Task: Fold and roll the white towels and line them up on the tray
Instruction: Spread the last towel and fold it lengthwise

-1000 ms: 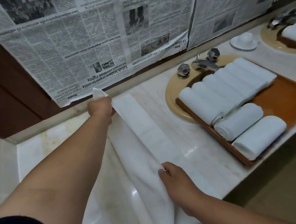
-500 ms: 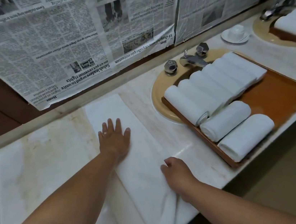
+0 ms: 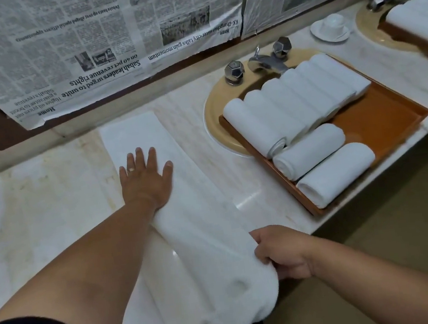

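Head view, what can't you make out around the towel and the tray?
Head view:
- towel: its near end drops over the counter edge, and the frame's bottom cuts it off.
- right hand: fingertips hidden in the towel fold it grips.
- sink: basin covered by the tray.
- newspaper: small print blurred.

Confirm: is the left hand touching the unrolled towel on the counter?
Touching. The head view shows the left hand lying flat, fingers spread, on the unrolled towel, with no gap visible.
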